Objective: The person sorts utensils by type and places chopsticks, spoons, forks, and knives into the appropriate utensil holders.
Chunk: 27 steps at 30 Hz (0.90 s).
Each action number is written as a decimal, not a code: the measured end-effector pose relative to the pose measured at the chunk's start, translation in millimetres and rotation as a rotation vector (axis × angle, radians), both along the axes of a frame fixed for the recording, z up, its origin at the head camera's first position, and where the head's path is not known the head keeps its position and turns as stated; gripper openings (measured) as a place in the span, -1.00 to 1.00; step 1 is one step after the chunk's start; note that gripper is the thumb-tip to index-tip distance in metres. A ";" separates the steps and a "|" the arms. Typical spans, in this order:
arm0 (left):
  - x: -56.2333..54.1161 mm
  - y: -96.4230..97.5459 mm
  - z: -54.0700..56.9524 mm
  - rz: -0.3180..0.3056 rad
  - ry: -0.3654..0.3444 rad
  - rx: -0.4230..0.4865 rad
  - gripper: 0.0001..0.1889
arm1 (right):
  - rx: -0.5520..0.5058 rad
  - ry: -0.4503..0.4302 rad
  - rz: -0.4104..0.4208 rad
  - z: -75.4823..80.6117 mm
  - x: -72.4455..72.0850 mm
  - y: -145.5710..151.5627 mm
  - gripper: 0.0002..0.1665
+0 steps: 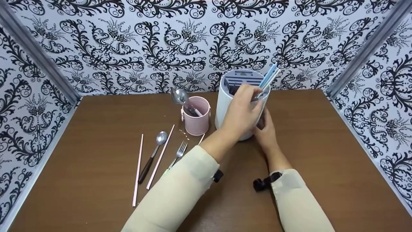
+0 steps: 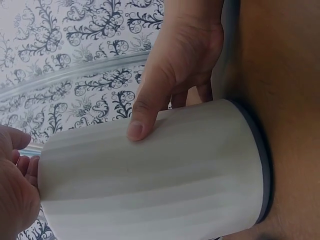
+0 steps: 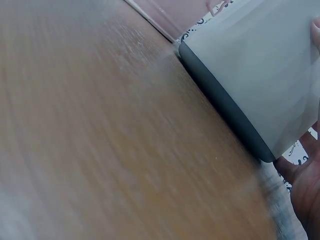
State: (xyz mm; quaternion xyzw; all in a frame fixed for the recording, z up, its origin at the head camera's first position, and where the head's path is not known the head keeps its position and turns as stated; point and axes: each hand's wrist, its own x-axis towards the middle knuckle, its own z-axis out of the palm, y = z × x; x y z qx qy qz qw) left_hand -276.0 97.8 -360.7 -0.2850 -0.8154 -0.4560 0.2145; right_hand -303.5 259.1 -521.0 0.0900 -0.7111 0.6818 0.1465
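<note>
In the head view, my left hand (image 1: 243,108) is at the rim of a tall white utensil holder (image 1: 222,104). Its thumb and fingers pinch blue and white chopsticks (image 1: 269,77), which slant up to the right past the rim. Low on the holder's right side, my right hand (image 1: 267,132) grips the wall. The left wrist view shows that thumb lying along the holder's ribbed side, the other fingers mostly hidden behind. The holder stands upright on its dark base (image 3: 220,105). Inside it, dark parts show beside my left hand, which covers much of the opening.
Left of the holder stands a pink cup (image 1: 197,124) with spoons (image 1: 181,95) in it. Nearer lie a dark-handled spoon (image 1: 161,138), a fork (image 1: 182,149) and pink chopsticks (image 1: 138,170), partly under my left sleeve. Patterned walls (image 1: 190,48) enclose the brown table (image 1: 309,138).
</note>
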 end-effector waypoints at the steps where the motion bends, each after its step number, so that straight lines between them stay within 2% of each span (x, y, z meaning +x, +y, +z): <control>1: 1.8 -2.2 -1.3 -0.002 0.001 0.006 -0.76 | -0.005 -0.004 0.004 0.2 -0.2 -0.6 0.09; 5: 8.7 -10.6 -6.8 -0.003 0.017 0.021 -0.74 | 0.011 -0.020 -0.004 1.3 0.8 -1.9 0.10; 11: 17.2 -23.9 -20.2 -0.011 0.036 0.072 -0.77 | -0.006 0.010 0.000 1.7 2.6 -1.2 0.15; 20: 29.0 -48.2 -38.6 0.004 -0.011 0.160 -0.75 | 0.010 -0.011 -0.040 -0.5 3.1 -1.4 0.15; 27: 39.3 -68.6 -51.9 0.043 0.015 0.118 -0.75 | -0.001 -0.005 -0.031 -0.2 1.9 -0.7 0.19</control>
